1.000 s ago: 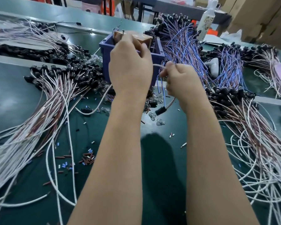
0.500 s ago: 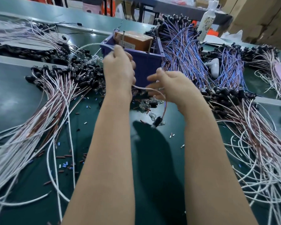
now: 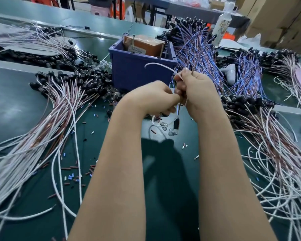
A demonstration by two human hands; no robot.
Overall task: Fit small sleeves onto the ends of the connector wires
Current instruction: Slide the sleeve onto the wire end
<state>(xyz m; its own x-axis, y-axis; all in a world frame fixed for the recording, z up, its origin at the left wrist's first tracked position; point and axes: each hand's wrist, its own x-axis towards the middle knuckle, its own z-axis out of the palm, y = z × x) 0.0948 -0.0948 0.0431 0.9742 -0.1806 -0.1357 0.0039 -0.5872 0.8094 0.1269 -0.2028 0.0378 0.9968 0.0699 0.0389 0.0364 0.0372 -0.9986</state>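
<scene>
Two bare hands meet above a green table (image 3: 16,101), just in front of a blue bin (image 3: 139,70). The right hand (image 3: 196,91) has its grip closed on a white wire (image 3: 156,64), which arcs up and away to the left from its raised fingertips. The left hand (image 3: 153,98) presses against it knuckle to knuckle, its fingers curled and its grip pinching the thin leads (image 3: 179,111) that run down out of both fists. A black connector (image 3: 176,124) hangs from these leads just above the table. Whether a sleeve sits between the fingertips cannot be told.

Loose sleeves (image 3: 71,176) in brown, blue and white lie scattered on the table, mostly left of the forearms. A thick bundle of white and red wires (image 3: 42,127) with black connectors fans out to the left, and another bundle (image 3: 276,153) sprawls to the right. A heap of blue-wired connectors (image 3: 198,54) lies beside the bin on its right. A brown box (image 3: 142,44) sits inside the bin. A few clear bulbs (image 3: 165,126) lie near the hanging connector.
</scene>
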